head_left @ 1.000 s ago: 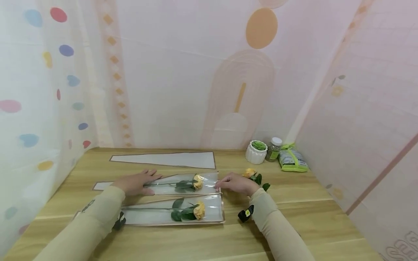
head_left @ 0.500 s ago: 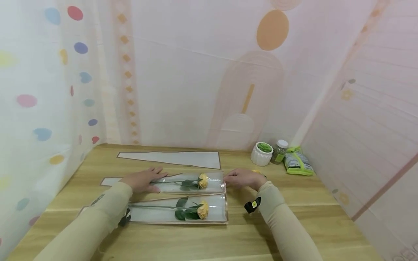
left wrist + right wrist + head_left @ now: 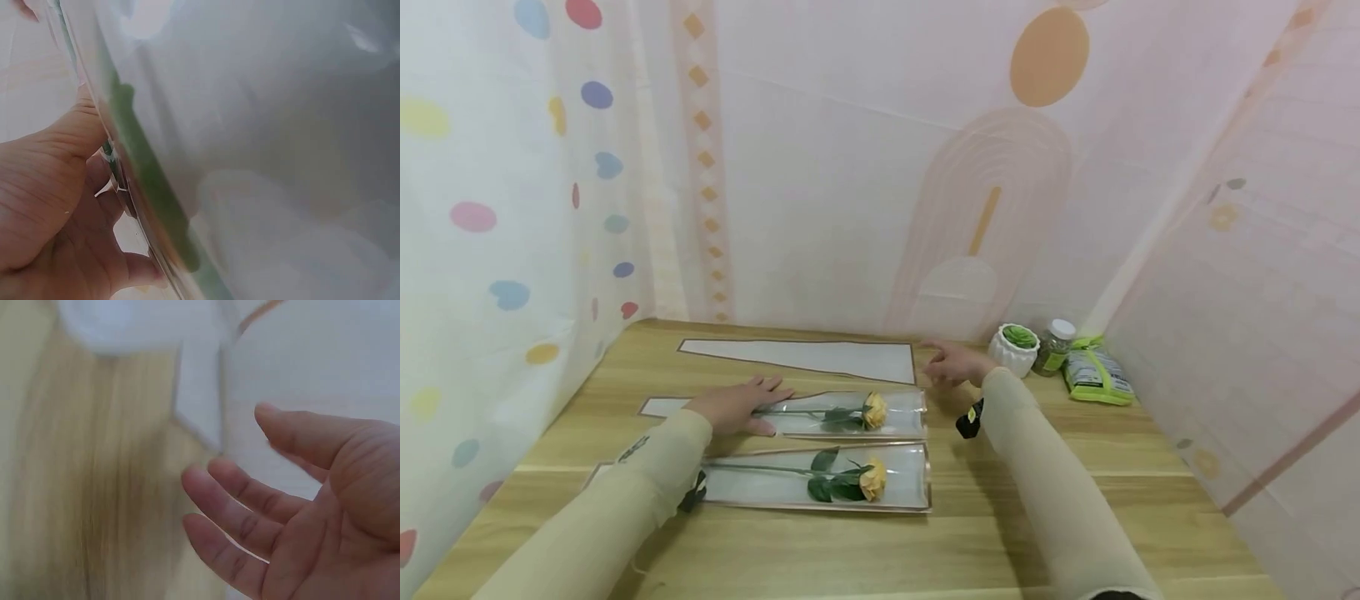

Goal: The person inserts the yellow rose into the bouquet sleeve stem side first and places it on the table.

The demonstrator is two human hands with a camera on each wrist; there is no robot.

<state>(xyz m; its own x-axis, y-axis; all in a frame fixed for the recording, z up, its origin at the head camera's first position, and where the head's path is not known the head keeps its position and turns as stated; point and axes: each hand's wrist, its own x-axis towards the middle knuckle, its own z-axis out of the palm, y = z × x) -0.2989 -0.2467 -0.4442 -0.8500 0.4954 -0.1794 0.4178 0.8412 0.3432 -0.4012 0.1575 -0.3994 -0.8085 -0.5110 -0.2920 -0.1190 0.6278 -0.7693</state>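
Observation:
My left hand (image 3: 735,408) rests, fingers spread, on the narrow part of a clear wrapping sleeve (image 3: 808,427) with a brown border and white backing. Inside that sleeve lies a yellow rose (image 3: 875,410), its green stem reaching back under my hand. In the left wrist view the shiny film (image 3: 281,125) fills most of the picture, beside my thumb and fingers. Nearer me, a second sleeve (image 3: 760,496) holds another yellow rose (image 3: 872,481). My right hand (image 3: 957,364) hovers by the wide end of a flat sleeve (image 3: 850,360) at the back. The right wrist view shows it holding nothing.
At the back right stand a white pot with a green succulent (image 3: 1015,354), a lidded jar (image 3: 1055,348) and a green-and-white packet (image 3: 1097,373). Patterned cloth (image 3: 820,192) hangs behind the wooden table (image 3: 820,558) and along both sides.
My right hand has left the end of the middle sleeve and moved back toward the far sleeve. My left hand has stayed on the middle sleeve. The loose rose on the right is now hidden.

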